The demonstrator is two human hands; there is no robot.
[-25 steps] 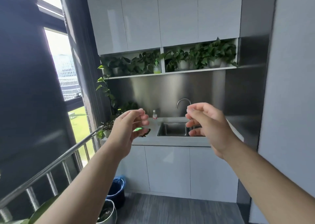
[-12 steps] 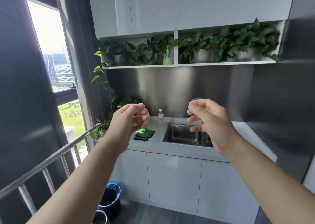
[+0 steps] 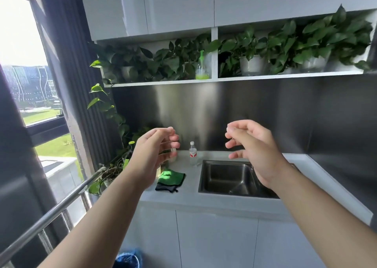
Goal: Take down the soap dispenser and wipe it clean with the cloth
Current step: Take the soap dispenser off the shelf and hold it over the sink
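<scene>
The soap dispenser (image 3: 202, 68), a clear bottle with green liquid and a green pump, stands on the white shelf (image 3: 163, 82) among potted plants, just left of the shelf divider. A folded green and black cloth (image 3: 171, 180) lies on the grey counter (image 3: 187, 196) left of the sink. My left hand (image 3: 155, 155) and my right hand (image 3: 255, 151) hover in front of me above the counter, well below the shelf. Both hold nothing, with fingers loosely curled and apart.
A steel sink (image 3: 228, 178) is set in the counter. A small water bottle (image 3: 192, 153) stands behind it. Leafy potted plants (image 3: 285, 49) fill the shelf. A metal railing (image 3: 53, 212) runs at the left, with a bin (image 3: 128, 259) below and white cabinets above.
The view has come closer to the counter and shelf. Both hands stay raised and empty, now slightly farther apart, and the cloth has come fully into sight.
</scene>
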